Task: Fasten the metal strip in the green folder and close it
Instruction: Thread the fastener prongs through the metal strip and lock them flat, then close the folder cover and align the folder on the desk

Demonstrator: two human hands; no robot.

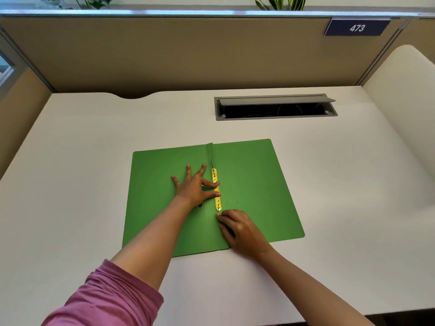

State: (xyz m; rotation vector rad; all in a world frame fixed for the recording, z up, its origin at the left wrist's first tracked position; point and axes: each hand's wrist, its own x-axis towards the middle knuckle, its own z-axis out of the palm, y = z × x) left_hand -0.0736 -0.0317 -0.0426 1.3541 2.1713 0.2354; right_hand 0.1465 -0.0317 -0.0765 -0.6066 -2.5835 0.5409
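- The right hand is nearest, fingers curled together, their tips pinching at the near end of the metal strip; if it grips a prong I cannot tell.
- The left hand lies spread flat, thumb and forefinger pressing the strip by the spine.
- The green folder lies open on the bench.
- I think it is best to hold the strip steady while bending each prong flat, then close the cover.
- A far sign reads "473".
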